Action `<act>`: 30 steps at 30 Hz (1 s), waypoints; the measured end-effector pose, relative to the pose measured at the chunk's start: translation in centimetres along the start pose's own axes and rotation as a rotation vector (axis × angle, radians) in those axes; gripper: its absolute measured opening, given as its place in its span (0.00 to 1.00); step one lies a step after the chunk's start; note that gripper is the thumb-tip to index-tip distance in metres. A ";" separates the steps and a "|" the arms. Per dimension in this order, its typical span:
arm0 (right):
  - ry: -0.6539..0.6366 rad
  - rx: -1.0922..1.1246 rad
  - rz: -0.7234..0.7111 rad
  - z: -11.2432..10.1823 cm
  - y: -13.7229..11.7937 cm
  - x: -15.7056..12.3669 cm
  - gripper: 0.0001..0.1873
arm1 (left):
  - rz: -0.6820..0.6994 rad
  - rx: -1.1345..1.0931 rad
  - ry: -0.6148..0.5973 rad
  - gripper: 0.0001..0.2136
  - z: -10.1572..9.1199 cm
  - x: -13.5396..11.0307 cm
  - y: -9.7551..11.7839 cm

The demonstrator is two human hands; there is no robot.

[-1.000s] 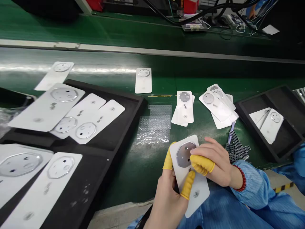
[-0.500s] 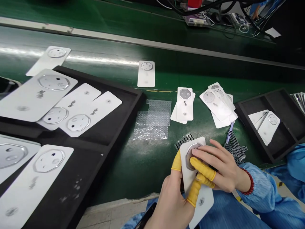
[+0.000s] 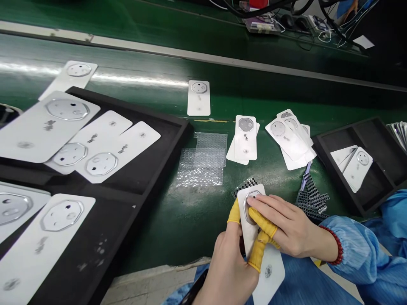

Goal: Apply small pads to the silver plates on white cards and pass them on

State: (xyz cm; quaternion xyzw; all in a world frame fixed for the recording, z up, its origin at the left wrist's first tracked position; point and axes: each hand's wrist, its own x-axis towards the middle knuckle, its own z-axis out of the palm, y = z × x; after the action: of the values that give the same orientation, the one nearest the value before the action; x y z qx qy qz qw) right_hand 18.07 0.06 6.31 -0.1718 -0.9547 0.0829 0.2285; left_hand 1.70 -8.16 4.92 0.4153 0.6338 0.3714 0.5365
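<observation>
A white phone back cover (image 3: 269, 273) with an octagonal camera ring (image 3: 249, 205) is tilted upright near the bench's front edge. My left hand (image 3: 229, 262) grips it by the sides, with yellow finger cots on the thumb and a finger. From the right, my right hand (image 3: 289, 228) closes on the same cover; its fingers, some in yellow cots, press over the camera ring and hide part of it. Behind the cover lies a sheet of small black dots (image 3: 246, 185). More black dotted strips (image 3: 313, 199) lie beside my right wrist.
Black trays stand at left (image 3: 127, 203) and right (image 3: 349, 127), holding white covers. Bubble wrap (image 3: 200, 167) and two groups of covers (image 3: 245, 140) (image 3: 291, 135) lie on the green bench. A single cover (image 3: 199, 99) sits on the belt. A person's blue sleeve (image 3: 394, 212) shows at right.
My right hand and the held cover have shifted slightly left, with the fingers still over the camera ring. The covers on the belt have moved a little to the right.
</observation>
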 end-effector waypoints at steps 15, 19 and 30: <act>0.356 0.560 0.493 0.8 0.2 -1.1 0.25 | -0.098 -0.432 -0.162 0.26 -0.6 1.2 2.5; 0.373 0.866 0.595 2.5 -0.2 -1.7 0.24 | 0.049 -0.260 -0.007 0.18 -0.5 2.1 0.8; 0.599 -0.036 0.735 -1.9 7.8 -7.9 0.21 | 0.160 -0.154 -0.018 0.25 0.5 6.9 -2.4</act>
State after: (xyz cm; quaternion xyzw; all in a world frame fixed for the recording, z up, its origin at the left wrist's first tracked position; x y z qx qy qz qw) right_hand 27.87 4.54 2.95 -0.5184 -0.7239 0.0885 0.4465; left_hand 1.29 -2.66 0.04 0.4254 0.5635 0.4568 0.5412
